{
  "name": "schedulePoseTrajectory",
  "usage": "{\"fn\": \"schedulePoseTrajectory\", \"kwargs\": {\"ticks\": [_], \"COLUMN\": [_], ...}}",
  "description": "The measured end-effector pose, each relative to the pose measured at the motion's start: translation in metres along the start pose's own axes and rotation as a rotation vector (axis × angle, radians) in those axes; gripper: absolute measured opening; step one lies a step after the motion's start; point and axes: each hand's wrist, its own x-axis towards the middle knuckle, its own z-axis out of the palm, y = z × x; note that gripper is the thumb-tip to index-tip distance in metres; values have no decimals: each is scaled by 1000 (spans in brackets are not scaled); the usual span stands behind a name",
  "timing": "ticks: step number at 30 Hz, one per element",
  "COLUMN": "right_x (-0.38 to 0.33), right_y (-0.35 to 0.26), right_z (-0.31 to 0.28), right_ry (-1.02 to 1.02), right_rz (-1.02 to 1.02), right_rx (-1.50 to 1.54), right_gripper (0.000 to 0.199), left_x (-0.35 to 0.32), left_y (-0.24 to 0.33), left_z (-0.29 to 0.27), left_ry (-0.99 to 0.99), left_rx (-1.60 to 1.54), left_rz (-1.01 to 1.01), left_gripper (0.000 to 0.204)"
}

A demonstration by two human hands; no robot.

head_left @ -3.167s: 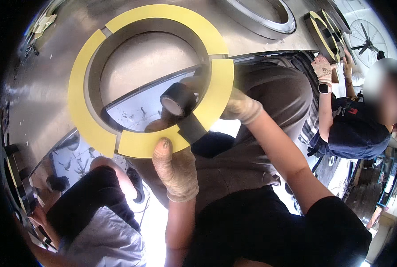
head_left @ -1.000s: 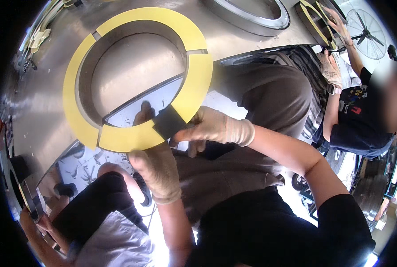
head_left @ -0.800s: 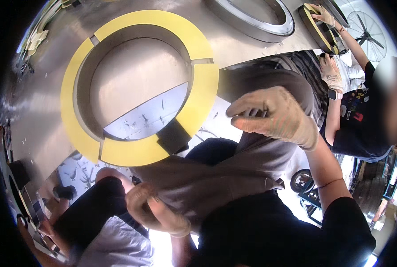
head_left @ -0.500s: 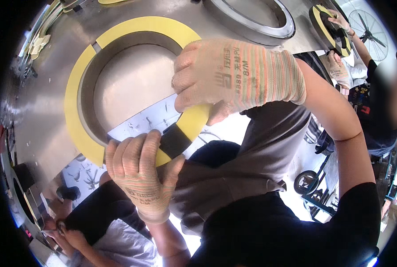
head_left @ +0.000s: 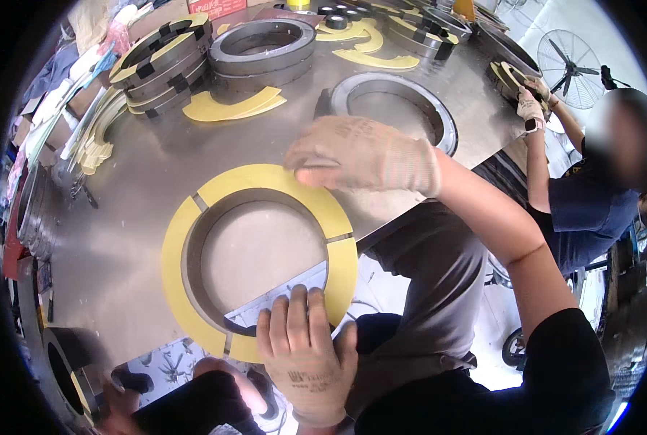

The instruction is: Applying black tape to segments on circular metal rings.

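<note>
Head view — left hand [head_left: 305,355], fingers extended, rests on a yellow ring [head_left: 182,261] — right hand [head_left: 370,156] curls by its far edge, grip unclear.

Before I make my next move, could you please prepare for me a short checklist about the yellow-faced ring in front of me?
1. Left hand on the yellow-faced ring: ok, it lies over the near part.
2. Right hand in contact with the ring: cannot tell; it is at the far side, blurred.
3. Ring fully on the table: not ok, its near part overhangs the edge.
4. Ring face under the left hand: cannot tell, the hand hides it.
5. Ring apart from the grey ring beyond: ok.
6. Loose yellow strips away from the ring: ok.
</note>
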Motion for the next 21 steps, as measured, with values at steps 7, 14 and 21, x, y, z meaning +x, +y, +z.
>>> {"fn": "schedulePoseTrajectory", "kwargs": {"ticks": [7,14,21], "right_x": [52,30,7], "right_y": [62,22,28], "right_z": [29,69,79], "right_ry": [-630,-429,49], "right_rz": [552,546,483], "right_rx": [-750,-809,-392], "right_gripper": [33,40,29], "left_x": [-37,-98,-68], "left_y": [1,15,7], "left_z": [18,86,109], "left_ry": [660,302,115], "left_rx": [-168,-1223,-1692], "left_rz": [123,-686,-724], "left_gripper": [29,73,63]}}
